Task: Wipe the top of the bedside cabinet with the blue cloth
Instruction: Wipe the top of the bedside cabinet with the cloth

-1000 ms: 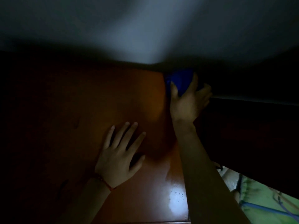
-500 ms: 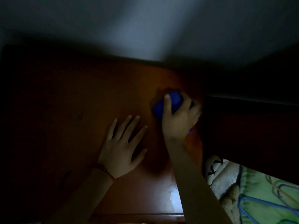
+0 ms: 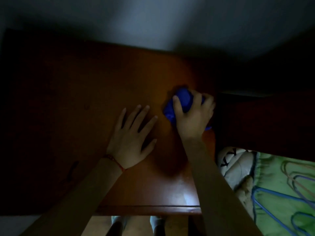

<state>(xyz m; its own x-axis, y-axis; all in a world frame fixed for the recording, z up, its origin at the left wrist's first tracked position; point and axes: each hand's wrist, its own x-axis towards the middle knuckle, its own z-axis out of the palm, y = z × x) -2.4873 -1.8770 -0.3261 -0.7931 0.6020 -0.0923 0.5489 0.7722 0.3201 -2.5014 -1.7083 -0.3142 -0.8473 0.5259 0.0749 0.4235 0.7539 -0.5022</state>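
We see the right hand (image 3: 193, 120) pressing a bunched blue cloth (image 3: 182, 102) onto the top of the bedside cabinet (image 3: 105, 86), near its right edge. The grip is clamped on the cloth: the thumb lies across its left side, the fingers curl over its far right side, and the blue bulges out ahead of the knuckles and to the left of the palm, with a small tip showing below the hand on the right. The left hand (image 3: 132, 138) lies flat on the wood just beside it, fingers spread apart and holding nothing, a red string bracelet (image 3: 113, 160) at the wrist. The glossy brown surface is dim, with a pale glare near its front edge. To the right, lower down, we see a bed with a green patterned sheet (image 3: 279, 189).
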